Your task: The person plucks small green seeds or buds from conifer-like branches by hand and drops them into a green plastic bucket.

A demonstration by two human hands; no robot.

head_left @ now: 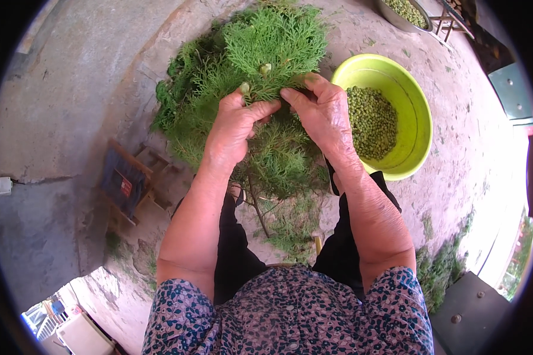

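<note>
A heap of green, feathery evergreen branches [272, 44], cypress-like, lies in front of me. My left hand [234, 127] is closed on a sprig of it, with a pale green cone [244, 87] at the fingers. Another pale cone [265, 69] sits on the foliage just above. My right hand [326, 112] pinches the same foliage between thumb and fingers, close to the left; whether a cone is in that pinch is hidden. Beside the right hand stands a yellow-green plastic basin [417, 124], holding many small green cones [370, 124].
A metal bowl [405, 26] of green cones stands at the far right, near a wooden stand [450, 23]. At the left is a low wooden stool [130, 177] with dark cloth. Loose sprigs [293, 228] litter the floor between my legs; more greenery [441, 272] lies at right.
</note>
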